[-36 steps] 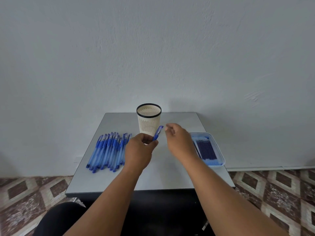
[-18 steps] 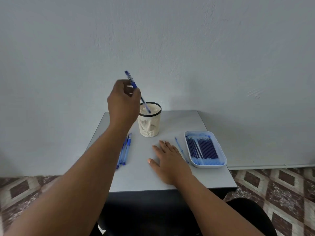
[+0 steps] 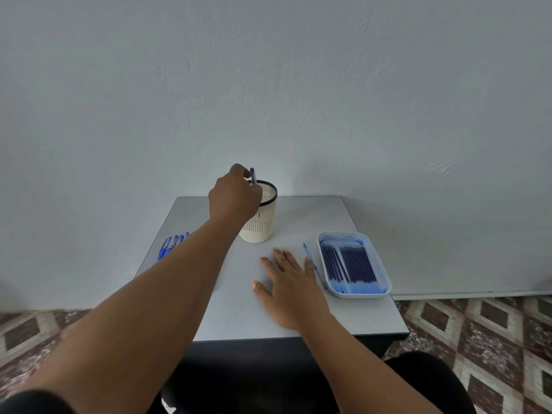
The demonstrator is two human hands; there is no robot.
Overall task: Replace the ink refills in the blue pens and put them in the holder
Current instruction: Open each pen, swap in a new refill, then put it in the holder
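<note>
My left hand [image 3: 234, 194] is raised over the cream mesh holder [image 3: 263, 222] with a black rim and pinches a blue pen [image 3: 252, 175], whose lower end dips inside the rim. My right hand [image 3: 291, 283] lies flat on the grey table [image 3: 236, 306], fingers straight, holding nothing. A row of blue pens [image 3: 171, 245] lies at the table's left, mostly hidden behind my left forearm. A loose blue refill [image 3: 310, 259] rests between my right hand and the tray.
A white tray [image 3: 383, 271] filled with several dark blue refills sits on the right of the table. The wall stands close behind the table. Patterned floor tiles show on both sides, and dark clothing on my legs below the front edge.
My left hand has carried the pen from in front of me up and then down to the holder's rim. My right hand let go of the pen and settled flat on the table.
</note>
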